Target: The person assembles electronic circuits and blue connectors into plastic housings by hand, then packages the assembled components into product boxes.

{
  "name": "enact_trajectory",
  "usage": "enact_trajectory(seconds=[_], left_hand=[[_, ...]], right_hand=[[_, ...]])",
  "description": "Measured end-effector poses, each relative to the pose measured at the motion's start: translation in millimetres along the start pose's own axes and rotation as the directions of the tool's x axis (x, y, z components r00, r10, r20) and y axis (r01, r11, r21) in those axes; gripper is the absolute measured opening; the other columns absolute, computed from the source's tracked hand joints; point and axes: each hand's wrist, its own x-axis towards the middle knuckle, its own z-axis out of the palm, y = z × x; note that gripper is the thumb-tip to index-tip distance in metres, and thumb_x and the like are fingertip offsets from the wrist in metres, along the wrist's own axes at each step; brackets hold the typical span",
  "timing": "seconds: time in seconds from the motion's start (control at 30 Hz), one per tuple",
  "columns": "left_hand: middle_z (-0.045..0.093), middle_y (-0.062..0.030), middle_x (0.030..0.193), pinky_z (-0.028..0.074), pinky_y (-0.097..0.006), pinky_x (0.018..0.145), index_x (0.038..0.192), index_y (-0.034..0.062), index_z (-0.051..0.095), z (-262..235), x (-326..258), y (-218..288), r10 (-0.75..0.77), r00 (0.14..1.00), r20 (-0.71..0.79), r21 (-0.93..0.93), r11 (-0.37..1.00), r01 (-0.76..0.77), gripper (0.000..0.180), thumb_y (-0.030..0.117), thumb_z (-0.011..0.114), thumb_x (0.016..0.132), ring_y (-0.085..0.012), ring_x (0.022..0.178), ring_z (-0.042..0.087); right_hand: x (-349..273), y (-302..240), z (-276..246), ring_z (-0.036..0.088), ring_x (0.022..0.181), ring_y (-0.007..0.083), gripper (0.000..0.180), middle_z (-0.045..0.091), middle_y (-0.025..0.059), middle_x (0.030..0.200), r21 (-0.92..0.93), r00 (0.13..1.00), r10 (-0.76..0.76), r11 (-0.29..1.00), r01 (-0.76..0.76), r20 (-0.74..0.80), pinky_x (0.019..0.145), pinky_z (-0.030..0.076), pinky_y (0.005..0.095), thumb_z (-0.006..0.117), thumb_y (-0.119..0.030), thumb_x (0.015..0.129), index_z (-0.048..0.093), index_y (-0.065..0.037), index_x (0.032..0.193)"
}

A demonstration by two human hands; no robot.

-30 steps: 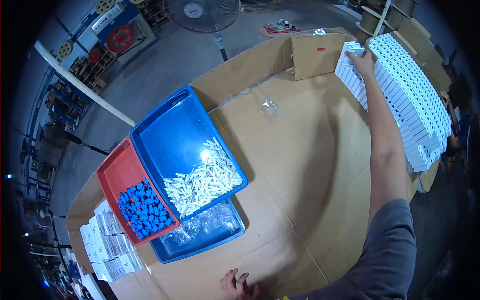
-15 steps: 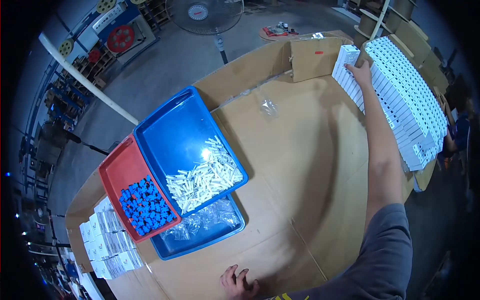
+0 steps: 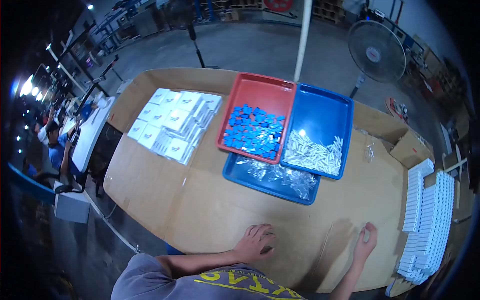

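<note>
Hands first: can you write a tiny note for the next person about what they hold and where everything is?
Left hand: empty, flat on the cardboard-covered table.
Right hand: fingers curled on the table, maybe pinching something small; I cannot tell.
Rows of white boxes lie just right of it.
Ahead: red tray of blue pieces, blue tray of white pieces, lower blue tray of clear bags.
Far left: flat white cartons.

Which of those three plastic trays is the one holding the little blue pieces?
The red plastic tray, leftmost of the three. The upper blue tray beside it holds white pieces; the lower blue tray holds clear bags.
</note>
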Motion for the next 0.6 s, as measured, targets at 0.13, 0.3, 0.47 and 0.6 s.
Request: enact_trajectory(seconds=[0.13, 0.3, 0.47, 0.6], left_hand=[[0.05, -0.0158, 0.145, 0.035, -0.053, 0.115, 0.13, 0.0116, 0.063, 0, -7, 1, -0.009, 0.999, -0.049, -0.049, 0.999, 0.007, 0.049, 0.039, 0.072, 0.091, -0.0372, 0.139, 0.045], [0.052, -0.0136, 0.145, 0.038, -0.051, 0.113, 0.127, 0.0102, 0.064, -12, -12, -5, 0.024, 0.986, -0.168, -0.238, 0.969, -0.064, 0.041, 0.029, 0.072, 0.092, -0.0338, 0.138, 0.047], [0.063, -0.0107, 0.131, 0.044, -0.045, 0.106, 0.115, 0.0103, 0.069, -53, -35, -39, -0.078, 0.935, -0.345, -0.409, 0.91, -0.074, 0.028, 0.014, 0.073, 0.087, -0.0333, 0.126, 0.058], [0.067, -0.0113, 0.122, 0.044, -0.047, 0.104, 0.11, 0.0099, 0.069, -113, -89, -99, -0.309, 0.768, -0.561, -0.278, 0.944, 0.177, 0.028, 0.012, 0.073, 0.083, -0.034, 0.12, 0.061]], right_hand=[[-85, -71, 39, 0.066, 0.112, 0.0362, 0.019, 0.069, 0.0189, 0.116, 0.111, 0.999, -0.004, 0.994, 0.0, 0.039, 0.103, 0.05, 0.0441, 0.064, 0.002, 0.09, 0.069, 0.003, 0.108], [-128, -177, 80, 0.066, 0.112, 0.0356, 0.02, 0.069, 0.0188, 0.117, 0.264, 0.968, -0.135, 0.962, 0.076, 0.211, 0.101, 0.052, 0.0436, 0.067, 0.002, 0.088, 0.071, 0.001, 0.108], [-95, -228, 108, 0.071, 0.104, 0.0327, 0.018, 0.072, 0.0167, 0.108, 0.301, 0.864, -0.313, 0.932, 0.2, 0.395, 0.094, 0.055, 0.0397, 0.071, -0.001, 0.089, 0.072, 0.0, 0.107], [-28, -288, 129, 0.075, 0.087, 0.0299, 0.014, 0.075, 0.0168, 0.096, 0.337, 0.737, -0.46, 0.884, 0.326, 0.496, 0.081, 0.058, 0.037, 0.073, -0.007, 0.093, 0.073, 0.001, 0.105]])
